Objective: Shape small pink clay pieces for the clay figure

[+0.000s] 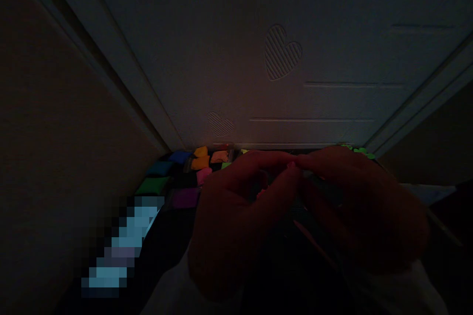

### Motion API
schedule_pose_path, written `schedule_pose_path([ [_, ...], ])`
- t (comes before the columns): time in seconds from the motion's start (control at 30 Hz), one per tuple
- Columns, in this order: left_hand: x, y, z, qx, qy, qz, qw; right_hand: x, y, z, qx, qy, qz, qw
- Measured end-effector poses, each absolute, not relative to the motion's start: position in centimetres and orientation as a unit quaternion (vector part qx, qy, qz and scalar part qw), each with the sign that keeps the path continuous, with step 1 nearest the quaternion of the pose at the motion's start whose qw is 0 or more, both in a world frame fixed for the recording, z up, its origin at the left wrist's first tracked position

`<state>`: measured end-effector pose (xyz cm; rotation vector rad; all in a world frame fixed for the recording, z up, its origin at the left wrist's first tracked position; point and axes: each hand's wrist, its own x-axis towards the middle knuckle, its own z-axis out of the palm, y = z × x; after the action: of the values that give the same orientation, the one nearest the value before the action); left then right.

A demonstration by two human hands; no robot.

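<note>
In dim light, my left hand (240,211) and my right hand (365,202) meet at the fingertips above a dark work surface. Between the left thumb and forefinger a small pink piece of modelling clay (291,164) just shows. The right fingertips press together against the same spot, touching the clay or the left fingers; which one is hidden. Behind the left thumb a pinkish bit (261,193) peeks out, too dark to name. A thin pink stick-like tool (314,242) lies below the hands.
Bags of coloured clay lie at the left, among them a purple one (185,198), a green one (152,185) and an orange one (200,162). Bright green pieces (364,152) are at the back right. A blurred-out lit screen (123,243) stands left. A white panel with hearts (236,69) rises behind.
</note>
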<state>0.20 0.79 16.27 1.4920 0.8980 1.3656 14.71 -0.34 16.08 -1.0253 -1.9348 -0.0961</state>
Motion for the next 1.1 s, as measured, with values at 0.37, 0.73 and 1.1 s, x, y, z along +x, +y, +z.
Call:
schedule_pose_path([
  [0.37, 0.44, 1.03, 16.02, 0.553, 0.287, 0.538, 0.568, 14.74, -0.48, 16.13, -0.375, -0.767, -0.041, 0.519],
  [0.73, 0.56, 1.18, 15.81, 0.534, 0.278, 0.546, 0.583, 14.73, -0.47, 15.84, -0.356, -0.76, -0.041, 0.542],
  [1.1, 0.73, 0.95, 15.97, 0.532, 0.287, 0.548, 0.578, 14.24, -0.63, 15.49, -0.395, -0.694, 0.094, 0.594],
])
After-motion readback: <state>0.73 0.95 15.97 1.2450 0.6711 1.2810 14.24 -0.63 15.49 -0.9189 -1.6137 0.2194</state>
